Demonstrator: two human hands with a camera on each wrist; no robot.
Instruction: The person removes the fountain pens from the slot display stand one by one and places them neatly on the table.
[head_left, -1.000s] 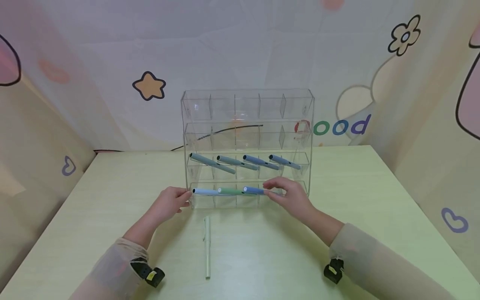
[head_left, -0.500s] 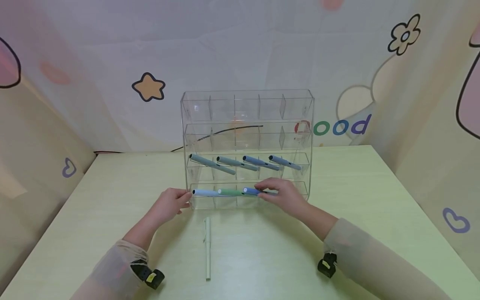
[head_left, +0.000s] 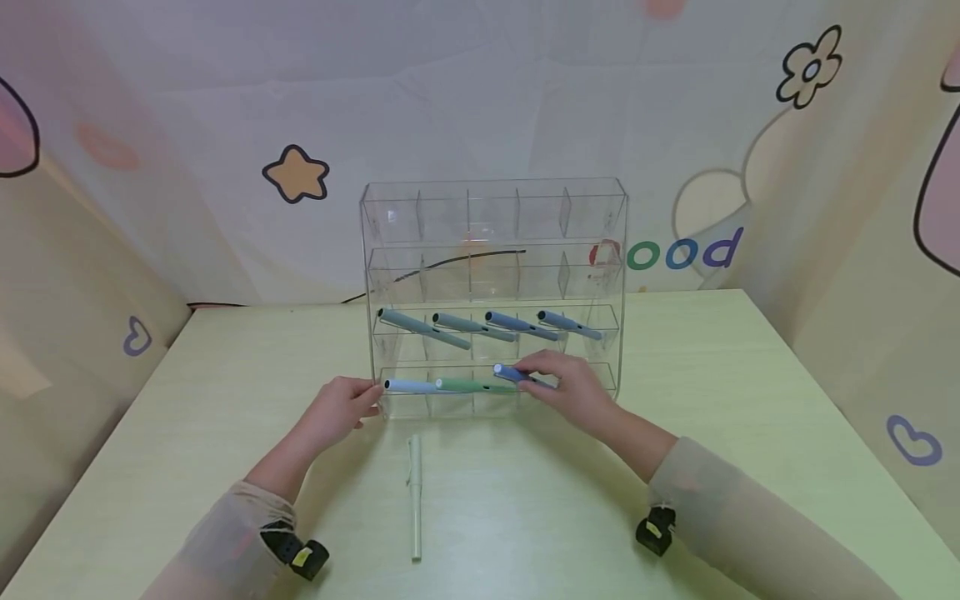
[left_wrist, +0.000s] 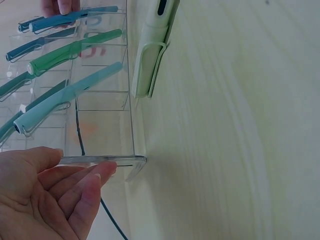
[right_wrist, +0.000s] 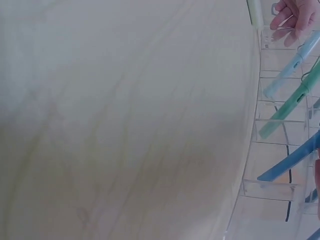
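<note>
A clear acrylic pen rack (head_left: 444, 218) stands upright on the table. My left hand (head_left: 347, 403) pinches its left side panel near the bottom, with the thumb on one face and fingers on the other, as the left wrist view shows. Between thumb and fingers, my right hand (head_left: 572, 388) holds a blue pen (head_left: 507, 373) at the rack's lowest tier, cap end pointing left. In the right wrist view the lower part of this blue pen (right_wrist: 289, 163) slants across the tier. Left of it on that tier rest a green pen (head_left: 467, 385) and a light blue pen (head_left: 407, 386).
Several blue and teal pens, one of them a teal pen (head_left: 420, 326), lie slanted on the tier above. A pale green pen (head_left: 416, 504) lies on the table (head_left: 225, 358) before the rack. A printed curtain (head_left: 480, 92) hangs behind.
My right hand has moved left along the lowest tier and taken the blue pen. The pen's cap end has risen slightly and shifted right. My left hand stays on the rack's side.
</note>
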